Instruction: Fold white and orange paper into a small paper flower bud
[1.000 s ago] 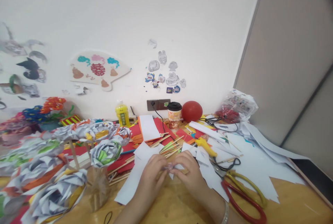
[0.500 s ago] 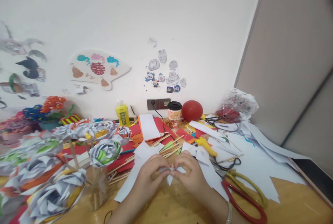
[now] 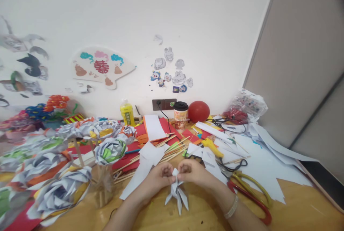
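Observation:
A white folded-paper piece (image 3: 177, 194) with several pointed petals hangs from my fingertips over the wooden table (image 3: 150, 216). My left hand (image 3: 162, 174) pinches its upper end from the left. From the right, my right hand (image 3: 191, 172) pinches the same end, its thumb and forefinger close to the left thumb. The petals point down and outward toward me. Beyond my hands lie thin wooden sticks (image 3: 172, 155) and white paper strips (image 3: 139, 177). Scissors (image 3: 252, 195) with red and yellow handles rest to the right of my right wrist.
Paper flowers (image 3: 61, 191) crowd the left side, near a clear cup (image 3: 103, 188) holding sticks. At the back stand a yellow bottle (image 3: 127, 113), a lidded paper cup (image 3: 180, 116) and a red balloon (image 3: 199, 111). A yellow glue gun (image 3: 212, 147) and white sheets (image 3: 263, 163) lie right.
The folded paper has turned so its pointed petals now hang below my hands, where before it was mostly hidden between my fingers. Both hands keep pinching it.

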The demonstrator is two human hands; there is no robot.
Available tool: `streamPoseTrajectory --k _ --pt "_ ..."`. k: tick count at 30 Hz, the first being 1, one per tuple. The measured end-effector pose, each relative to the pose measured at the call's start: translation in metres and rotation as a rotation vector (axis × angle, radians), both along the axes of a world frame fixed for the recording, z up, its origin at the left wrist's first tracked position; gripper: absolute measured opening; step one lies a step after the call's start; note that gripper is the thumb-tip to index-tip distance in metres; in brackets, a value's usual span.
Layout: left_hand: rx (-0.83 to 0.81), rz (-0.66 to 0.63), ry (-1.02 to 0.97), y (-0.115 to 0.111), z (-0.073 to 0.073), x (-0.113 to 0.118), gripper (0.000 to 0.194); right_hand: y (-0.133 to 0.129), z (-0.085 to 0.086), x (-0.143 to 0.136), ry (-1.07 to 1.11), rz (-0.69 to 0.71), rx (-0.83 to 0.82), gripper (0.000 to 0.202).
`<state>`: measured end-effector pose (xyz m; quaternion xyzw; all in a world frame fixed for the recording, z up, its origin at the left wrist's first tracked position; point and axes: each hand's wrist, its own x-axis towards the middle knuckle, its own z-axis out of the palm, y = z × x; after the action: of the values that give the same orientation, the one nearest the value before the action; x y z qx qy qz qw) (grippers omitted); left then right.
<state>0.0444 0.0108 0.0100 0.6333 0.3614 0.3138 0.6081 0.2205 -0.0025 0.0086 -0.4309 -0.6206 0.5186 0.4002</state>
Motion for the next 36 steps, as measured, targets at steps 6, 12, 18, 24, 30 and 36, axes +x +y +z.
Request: streamPoseTrajectory --k 6,12,18,24,30,36 --pt "-0.083 -0.035 -0.008 0.000 0.003 -0.002 0.031 -0.001 0.002 0.000 -0.021 -0.033 -0.012 0.013" --pt "-0.073 0.000 -0.015 0.000 -0.001 0.001 0.032 0.000 -0.002 -0.002 -0.060 -0.090 -0.028 0.011" --pt "0.131 0.098 0.214 -0.002 0.001 0.006 0.021 -0.001 -0.010 -0.003 -0.183 -0.153 0.061 0.012" --pt "0.386 0.192 0.348 0.000 0.001 0.007 0.010 -0.003 -0.010 -0.008 -0.375 -0.287 0.303 0.013" --pt "0.373 0.202 0.396 -0.001 0.001 0.008 0.015 -0.003 -0.002 -0.007 -0.333 -0.237 0.305 0.009" --pt "0.393 0.214 0.339 -0.008 0.011 0.009 0.006 -0.014 0.010 -0.009 -0.405 -0.154 0.677 0.019"
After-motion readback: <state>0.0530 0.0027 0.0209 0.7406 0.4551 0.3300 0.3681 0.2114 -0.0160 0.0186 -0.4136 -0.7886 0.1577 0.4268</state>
